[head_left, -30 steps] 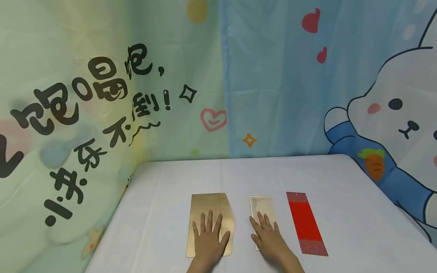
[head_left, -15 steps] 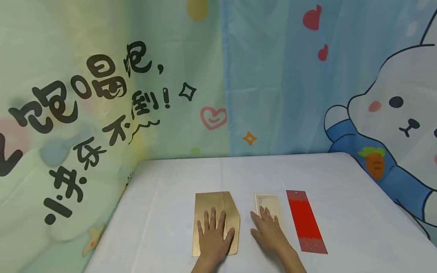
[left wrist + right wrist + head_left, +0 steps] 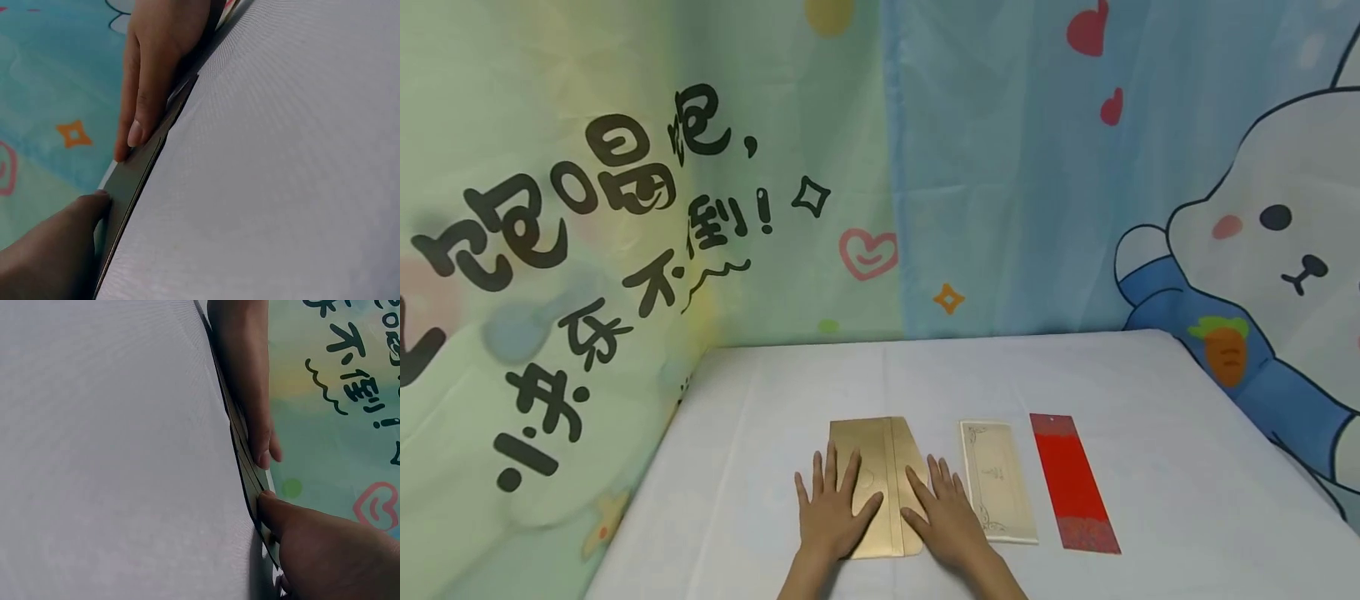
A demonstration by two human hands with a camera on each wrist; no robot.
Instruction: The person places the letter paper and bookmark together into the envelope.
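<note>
A flat gold envelope (image 3: 874, 446), its flap end toward the right, lies on the white table in the head view. My left hand (image 3: 833, 512) rests over its left part with straight, spread fingers. At its right edge my right hand (image 3: 951, 517) lies with fingers extended, fingertips on the gold surface. Both wrist views show the envelope (image 3: 125, 194) edge-on under the two hands, with a thumb near its front edge. Just right of the right hand is a cream card (image 3: 1000, 483) with a printed border, uncovered.
A long red strip (image 3: 1073, 483) with patterned ends lies to the right of the card. The white tabletop (image 3: 790, 383) stretches back to a printed curtain (image 3: 1015, 208), and another curtain section runs along the left side.
My right hand has left the cream card and moved left to the envelope's right edge. The left hand has shifted left across the envelope. Earlier, envelope and card slid slightly right.
</note>
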